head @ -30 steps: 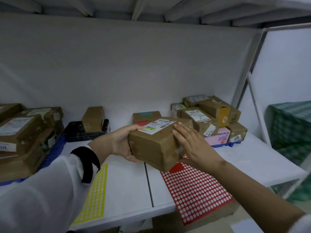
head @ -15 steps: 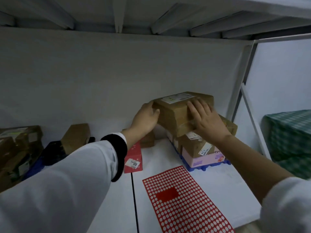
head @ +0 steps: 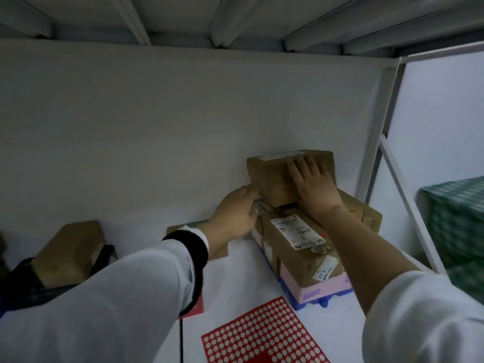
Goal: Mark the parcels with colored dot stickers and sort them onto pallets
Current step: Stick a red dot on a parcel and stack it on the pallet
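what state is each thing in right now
top box, level on top of the stack
right hand, flat on the top box, fingers straight
left hand, fingers straight, at the top box's lower left corner
labelled box, lying in the stack below
sticker sheet, flat on the table

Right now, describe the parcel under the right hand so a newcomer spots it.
Find the blue pallet at the right rear of the table, against the white wall. The top parcel sits highest on its stack of brown boxes. Only it has the right hand flat on its front face.
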